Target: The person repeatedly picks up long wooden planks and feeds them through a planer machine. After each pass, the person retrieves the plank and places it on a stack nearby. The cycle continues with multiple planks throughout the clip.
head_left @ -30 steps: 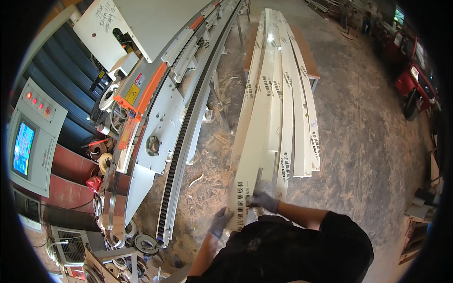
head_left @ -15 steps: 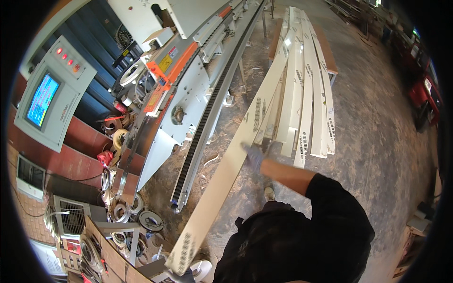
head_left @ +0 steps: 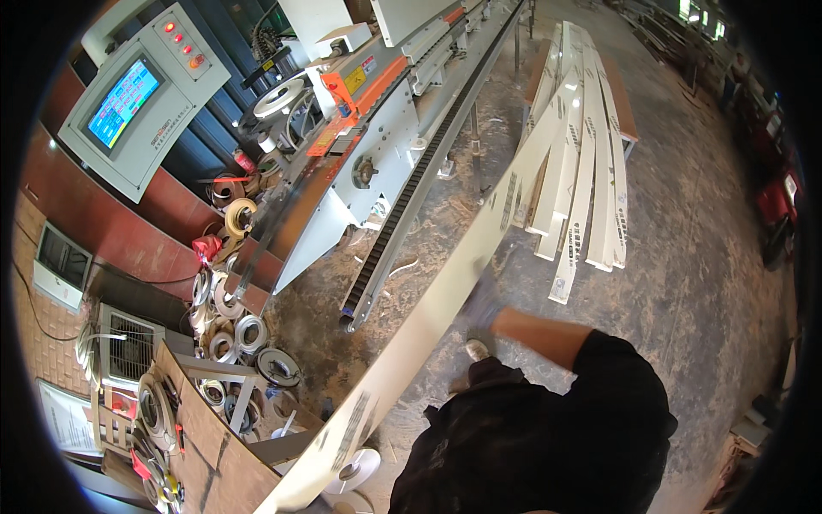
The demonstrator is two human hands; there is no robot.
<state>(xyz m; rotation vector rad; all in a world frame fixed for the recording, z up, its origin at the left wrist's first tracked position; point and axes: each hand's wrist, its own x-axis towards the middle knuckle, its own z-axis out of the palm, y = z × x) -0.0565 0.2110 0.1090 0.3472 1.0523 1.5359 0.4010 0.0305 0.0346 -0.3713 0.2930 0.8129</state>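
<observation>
Step in hand: you're carrying one long white panel point(head_left: 445, 300), swung off the stack of white panels point(head_left: 582, 171) and lying diagonal, its near end down toward the lower left of view. Looks like mid-transfer, my read only.

Right hand: your gloved right hand point(head_left: 481, 304) is closed on the panel's right edge about mid-length; blurred, so finger detail is unclear.

Left hand: not visible anywhere; can't tell if it's under the panel or free.

Panel place: it lies just right of the edge-banding machine point(head_left: 377, 146), running roughly along the machine's black feed track point(head_left: 419, 180). Far end overlaps the stack's left side; near end passes over the clutter at the machine's near end.

Next move calls for: as I judge it, support at the near end, since one visible grip at mid-length on a board this long lets it sag or swing; keep the far end off the stack and the near end off the tape rolls point(head_left: 231, 330).

Counts: one panel in hand; roughly seven or eight left in the stack, overlaps make it uncertain. One machine, one control panel with a lit screen point(head_left: 141, 98) left of the machine. Tape rolls: well over ten, left of the machine's near end. One shoe tip point(head_left: 476, 349) showing just below your hand.
</observation>
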